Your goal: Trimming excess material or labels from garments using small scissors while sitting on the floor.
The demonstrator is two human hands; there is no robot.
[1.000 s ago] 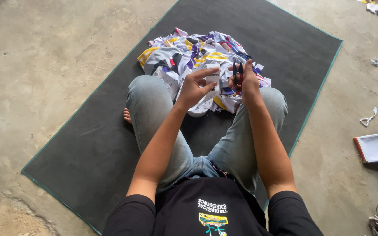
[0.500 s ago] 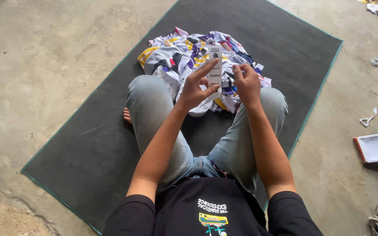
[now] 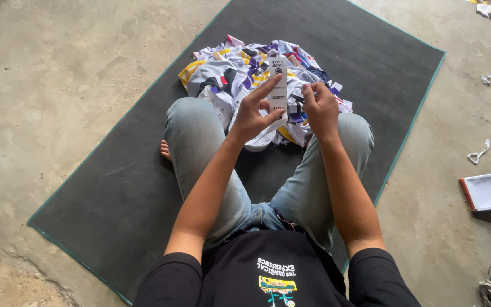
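While the person sits cross-legged on a dark mat (image 3: 115, 187), both hands work at a white paper tag (image 3: 278, 85) just above the knees.

The left hand (image 3: 255, 113) pinches the tag between thumb and fingers, holding it upright, with the forefinger stretched up along its edge. The right hand (image 3: 319, 108) is curled shut just beside the tag, fingertips near its right edge; whether it grips anything cannot be told. Just behind the tag lies a heap of coloured cloth pieces (image 3: 245, 68) on the mat. Well to the right of the mat, a white sheet (image 3: 490, 190) rests on the concrete floor (image 3: 58, 74).
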